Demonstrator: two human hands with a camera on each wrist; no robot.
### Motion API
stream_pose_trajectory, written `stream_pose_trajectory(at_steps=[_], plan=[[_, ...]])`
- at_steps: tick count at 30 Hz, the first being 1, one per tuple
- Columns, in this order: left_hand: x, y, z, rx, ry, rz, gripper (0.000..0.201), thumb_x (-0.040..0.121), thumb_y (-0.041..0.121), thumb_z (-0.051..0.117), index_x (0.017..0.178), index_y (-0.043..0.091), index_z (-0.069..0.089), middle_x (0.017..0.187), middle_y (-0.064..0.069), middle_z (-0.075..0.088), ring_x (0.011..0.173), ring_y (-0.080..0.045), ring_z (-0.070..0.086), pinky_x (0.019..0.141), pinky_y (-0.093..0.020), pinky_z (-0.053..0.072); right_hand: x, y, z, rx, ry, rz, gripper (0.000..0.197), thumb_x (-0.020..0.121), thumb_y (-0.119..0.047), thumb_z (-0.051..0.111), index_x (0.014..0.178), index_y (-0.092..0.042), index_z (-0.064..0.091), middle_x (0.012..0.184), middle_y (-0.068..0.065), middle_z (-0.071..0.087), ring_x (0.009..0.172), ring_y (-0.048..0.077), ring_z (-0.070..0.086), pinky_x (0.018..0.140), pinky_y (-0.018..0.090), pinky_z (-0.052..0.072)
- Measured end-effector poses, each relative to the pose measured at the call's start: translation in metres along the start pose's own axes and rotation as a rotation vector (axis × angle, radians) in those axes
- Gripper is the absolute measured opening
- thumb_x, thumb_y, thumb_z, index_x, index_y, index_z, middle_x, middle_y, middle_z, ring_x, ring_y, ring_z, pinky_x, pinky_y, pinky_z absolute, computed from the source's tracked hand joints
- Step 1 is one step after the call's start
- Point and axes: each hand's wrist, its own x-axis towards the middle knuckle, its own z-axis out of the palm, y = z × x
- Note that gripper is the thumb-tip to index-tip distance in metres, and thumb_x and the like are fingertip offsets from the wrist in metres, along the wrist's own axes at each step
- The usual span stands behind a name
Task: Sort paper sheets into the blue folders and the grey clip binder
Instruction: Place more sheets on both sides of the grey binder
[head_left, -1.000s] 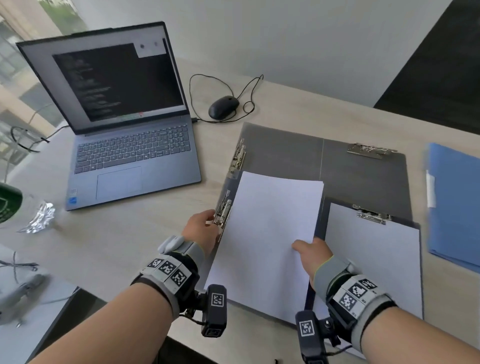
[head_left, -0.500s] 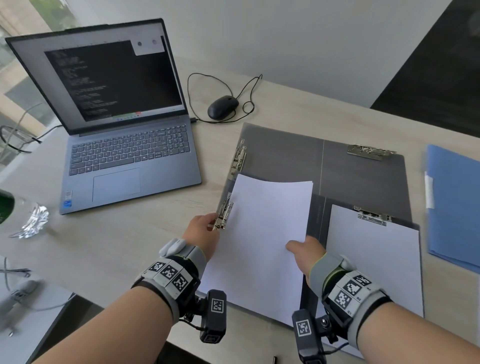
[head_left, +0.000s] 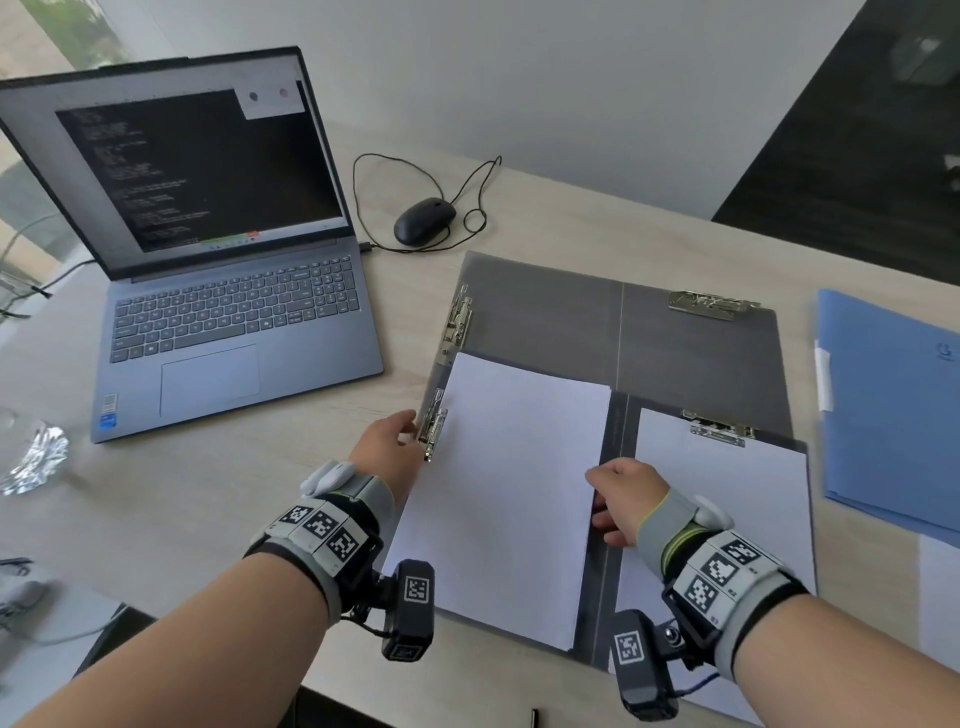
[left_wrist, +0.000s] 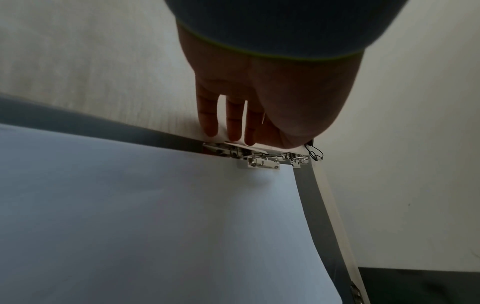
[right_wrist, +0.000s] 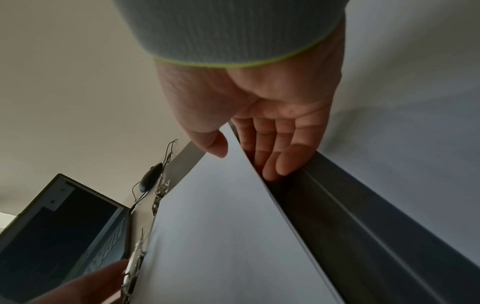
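A blank white sheet (head_left: 509, 493) lies on the left half of the near grey clip binder (head_left: 608, 571). My right hand (head_left: 597, 493) pinches its right edge, thumb on top and fingers (right_wrist: 283, 164) underneath, lifting that edge slightly. My left hand (head_left: 415, 431) holds the metal side clip (head_left: 434, 423) at the binder's left edge, fingers (left_wrist: 233, 131) on its lever. The sheet's left edge (left_wrist: 259, 170) sits at the clip. A second sheet (head_left: 727, 519) is clipped on the right half. A blue folder (head_left: 893, 415) lies at the right.
A second open grey binder (head_left: 696, 353) lies behind, partly under the near one. An open laptop (head_left: 223, 332) stands at the left and a wired mouse (head_left: 423, 221) behind the binders. Crumpled foil (head_left: 34, 462) lies far left. The desk's front edge is near my wrists.
The sheet has slid left and settled flatter, so its left edge now meets the side clip. My right hand moved left with it. My left hand stayed on the clip.
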Motion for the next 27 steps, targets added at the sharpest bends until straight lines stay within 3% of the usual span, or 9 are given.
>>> stream_pose_trajectory(at_steps=[4,6,8,10,13,16,20,24,27], plan=[[0.000,0.023,-0.001,-0.070,-0.049,0.009,0.063,0.083,-0.005,0.040,0.133,0.031,0.054,0.108,0.005,0.063,0.088,-0.019,0.057,0.075,-0.025,0.046,0.002,0.004,0.001,0.015,0.010,-0.003,0.013,0.087,-0.023,0.053,0.093,-0.016,0.062,0.082,0.010,0.066,0.065,0.023,0.065,0.059,0.036,0.060],[0.005,0.030,0.000,-0.128,-0.086,0.024,0.070,0.083,-0.008,0.039,0.142,0.029,0.047,0.122,0.006,0.062,0.098,-0.013,0.053,0.069,-0.014,0.045,0.002,0.005,0.002,0.024,0.013,-0.006,0.011,0.088,-0.022,0.052,0.095,-0.017,0.059,0.083,0.011,0.065,0.066,0.024,0.065,0.062,0.038,0.061],[0.009,0.033,0.000,-0.205,-0.120,0.021,0.073,0.083,-0.010,0.038,0.147,0.025,0.041,0.134,0.007,0.058,0.101,-0.010,0.053,0.054,-0.003,0.042,0.003,0.004,0.003,0.048,0.013,-0.001,0.011,0.088,-0.022,0.052,0.098,-0.019,0.056,0.083,0.011,0.064,0.065,0.025,0.063,0.060,0.037,0.060],[0.013,0.035,-0.003,-0.282,-0.119,-0.003,0.072,0.082,-0.012,0.035,0.144,0.023,0.044,0.132,0.005,0.061,0.099,-0.011,0.056,0.055,-0.012,0.045,0.002,0.002,0.003,0.062,0.014,0.001,0.014,0.088,-0.022,0.052,0.102,-0.020,0.052,0.082,0.012,0.062,0.064,0.026,0.061,0.057,0.035,0.058],[0.013,0.034,-0.011,-0.420,-0.091,-0.048,0.063,0.081,-0.010,0.039,0.133,0.019,0.057,0.106,0.004,0.065,0.081,-0.009,0.057,0.069,-0.026,0.046,0.001,0.002,0.003,0.078,0.022,-0.003,0.016,0.088,-0.020,0.051,0.104,-0.019,0.051,0.080,0.013,0.061,0.063,0.027,0.060,0.057,0.035,0.058],[0.007,0.032,-0.020,-0.489,-0.103,-0.054,0.049,0.070,0.016,0.048,0.114,0.023,0.069,0.094,0.001,0.067,0.089,-0.014,0.060,0.078,-0.036,0.045,0.000,0.001,0.003,0.082,0.026,-0.004,0.017,0.089,-0.020,0.050,0.105,-0.019,0.051,0.083,0.014,0.063,0.065,0.027,0.062,0.061,0.039,0.060],[0.002,0.016,-0.020,-0.539,-0.017,-0.028,0.017,0.084,0.020,0.059,0.092,0.024,0.073,0.084,0.001,0.069,0.086,-0.014,0.063,0.078,-0.034,0.044,0.000,0.001,0.003,0.079,0.016,0.004,0.018,0.089,-0.020,0.050,0.106,-0.020,0.051,0.085,0.014,0.063,0.067,0.028,0.063,0.066,0.042,0.062],[-0.003,-0.008,-0.017,-0.421,-0.008,-0.024,0.020,0.085,0.013,0.066,0.098,0.028,0.072,0.090,0.007,0.071,0.079,-0.008,0.062,0.078,-0.028,0.046,0.000,0.000,0.003,0.067,0.021,0.006,0.017,0.088,-0.021,0.051,0.105,-0.022,0.052,0.086,0.014,0.064,0.066,0.028,0.064,0.069,0.044,0.062],[-0.006,-0.016,-0.016,-0.398,-0.010,-0.067,0.019,0.085,0.018,0.068,0.099,0.030,0.072,0.094,0.006,0.073,0.081,-0.010,0.063,0.076,-0.026,0.045,0.000,0.000,0.003,0.066,0.020,0.003,0.016,0.088,-0.020,0.051,0.104,-0.022,0.052,0.084,0.014,0.064,0.066,0.028,0.064,0.069,0.045,0.062]])
